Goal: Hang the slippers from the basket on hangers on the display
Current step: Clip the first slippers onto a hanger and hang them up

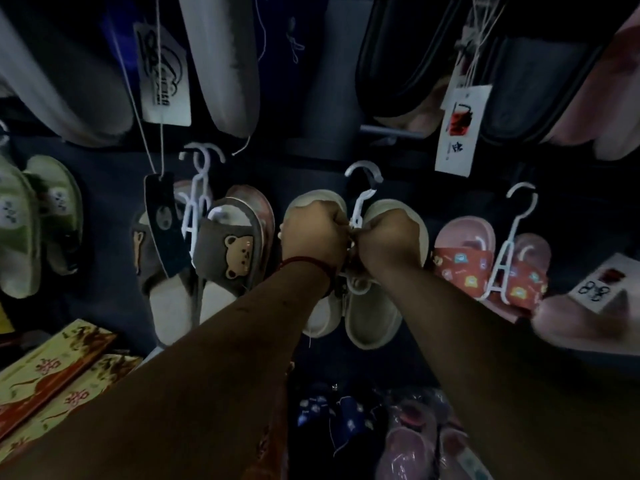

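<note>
White plastic, thin at the stem: the hanger (pixel 363 199) is the weak point here. Both hands are clenched on it, the left hand (pixel 313 233) and right hand (pixel 391 237) meeting knuckle to knuckle where the 2 cream slippers (pixel 372 323) fasten on, 1 slipper behind each fist. Its hook stands just above the knuckles, and I cannot tell whether it has caught on anything.

My reading of the risks:
- If the grip lets go before the hook is seated, the pair would likely drop onto the wrapped slippers (pixel 405 445) beneath the forearms.
- A slipper only half fastened could slide off under its own weight; the fastening is hidden by the fingers.
- The row is tight, so a sideways tug could knock the bear slippers (pixel 228 251) just left of the left hand, or the red-patterned slippers (pixel 460 268) just right of the right hand.

The display wall (pixel 110 188) is dark blue and dimly lit. Larger slippers and paper tags (pixel 462 129) hang above the hands, green slippers (pixel 20 230) are far to the left, and yellow-and-red boxes (pixel 52 372) lie below the left forearm.
</note>
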